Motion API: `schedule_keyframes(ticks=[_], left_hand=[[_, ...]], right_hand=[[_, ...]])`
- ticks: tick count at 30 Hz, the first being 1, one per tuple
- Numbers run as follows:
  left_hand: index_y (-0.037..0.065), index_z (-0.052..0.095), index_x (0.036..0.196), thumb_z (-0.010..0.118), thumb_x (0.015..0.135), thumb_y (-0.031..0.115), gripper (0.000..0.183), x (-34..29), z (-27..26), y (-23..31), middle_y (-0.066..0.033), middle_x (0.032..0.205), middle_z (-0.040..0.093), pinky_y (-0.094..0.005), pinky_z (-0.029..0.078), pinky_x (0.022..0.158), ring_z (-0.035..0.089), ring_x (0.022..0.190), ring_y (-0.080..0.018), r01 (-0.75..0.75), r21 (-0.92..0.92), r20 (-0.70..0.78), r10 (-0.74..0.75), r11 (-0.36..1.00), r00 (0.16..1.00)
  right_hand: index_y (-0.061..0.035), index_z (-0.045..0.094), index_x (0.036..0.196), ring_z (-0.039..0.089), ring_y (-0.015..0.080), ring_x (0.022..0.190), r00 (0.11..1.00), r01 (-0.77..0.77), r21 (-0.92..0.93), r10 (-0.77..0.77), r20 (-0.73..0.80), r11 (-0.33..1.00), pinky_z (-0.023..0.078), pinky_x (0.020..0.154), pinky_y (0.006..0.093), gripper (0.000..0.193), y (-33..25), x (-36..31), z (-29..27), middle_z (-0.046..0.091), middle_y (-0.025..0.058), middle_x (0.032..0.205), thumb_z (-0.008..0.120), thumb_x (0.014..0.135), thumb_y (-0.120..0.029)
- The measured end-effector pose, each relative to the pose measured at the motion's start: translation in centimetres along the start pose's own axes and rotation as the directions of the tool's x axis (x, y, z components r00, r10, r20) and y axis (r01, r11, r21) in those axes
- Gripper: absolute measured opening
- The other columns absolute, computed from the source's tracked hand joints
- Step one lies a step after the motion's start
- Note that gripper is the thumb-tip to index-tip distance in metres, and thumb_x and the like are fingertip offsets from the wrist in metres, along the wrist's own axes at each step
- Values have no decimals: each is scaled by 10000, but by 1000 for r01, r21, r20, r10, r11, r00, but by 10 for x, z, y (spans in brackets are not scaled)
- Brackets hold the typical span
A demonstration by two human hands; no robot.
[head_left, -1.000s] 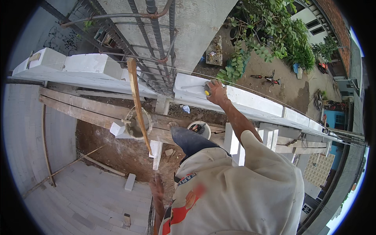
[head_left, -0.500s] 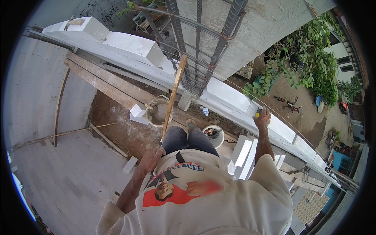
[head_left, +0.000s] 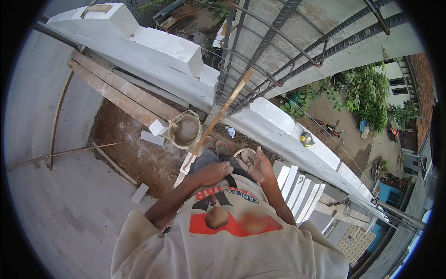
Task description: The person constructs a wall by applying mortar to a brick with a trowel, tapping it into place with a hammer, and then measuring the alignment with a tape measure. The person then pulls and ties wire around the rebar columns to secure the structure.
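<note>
My left hand (head_left: 213, 173) is at my waist, fingers curled by the shirt hem beside a black strap (head_left: 230, 181). What it grips, if anything, is hidden. My right hand (head_left: 262, 168) is raised before my waist, fingers stretched out and holding nothing. A yellow and black tape measure (head_left: 306, 139) lies on top of the white block wall (head_left: 278, 122), apart from that hand. A long wooden stick (head_left: 218, 118) slants from beside my legs up to the rebar cage (head_left: 274, 51); neither hand touches it.
A bucket of mortar (head_left: 186, 131) with a trowel handle stands left of the stick. Another bucket (head_left: 238, 152) is partly behind my right hand. White blocks (head_left: 297, 190) are stacked at right. Planks (head_left: 121, 88) run along the wall, and a string (head_left: 341, 146) stretches above it.
My right hand has let go of the tape measure on the wall and come back to my waist. The left hand has left the stick's lower end and moved right.
</note>
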State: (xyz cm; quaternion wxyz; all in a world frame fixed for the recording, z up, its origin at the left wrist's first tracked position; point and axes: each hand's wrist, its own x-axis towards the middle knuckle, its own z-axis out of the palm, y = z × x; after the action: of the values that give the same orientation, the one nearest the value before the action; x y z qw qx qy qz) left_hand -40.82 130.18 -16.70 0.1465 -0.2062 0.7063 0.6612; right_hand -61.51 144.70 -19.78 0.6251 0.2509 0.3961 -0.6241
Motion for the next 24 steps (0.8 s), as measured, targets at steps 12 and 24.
schedule_keyframes(ticks=[12, 24], left_hand=[[-5, 604, 1097, 412, 1110, 355, 408, 26, -17, -24, -222, 1112, 636, -461, 477, 940, 623, 1084, -400, -144, 228, 284, 76, 963, 956], [-6, 570, 1230, 395, 1129, 478, 525, 104, 32, 48, -5, 836, 528, -259, 429, 591, 462, 622, -97, -54, -277, 247, 126, 959, 961]], right_hand=[[-18, 478, 1357, 268, 96, 505, 699, 710, 455, -458, -549, 537, 253, 423, 276, 309, -75, -28, -185, 373, -39, 691, 345, 1117, -158], [-31, 636, 1326, 340, 42, 502, 697, 585, -437, -699, -160, 683, 236, 430, 224, 381, -79, -168, -41, 438, -43, 622, 507, 1109, -318]])
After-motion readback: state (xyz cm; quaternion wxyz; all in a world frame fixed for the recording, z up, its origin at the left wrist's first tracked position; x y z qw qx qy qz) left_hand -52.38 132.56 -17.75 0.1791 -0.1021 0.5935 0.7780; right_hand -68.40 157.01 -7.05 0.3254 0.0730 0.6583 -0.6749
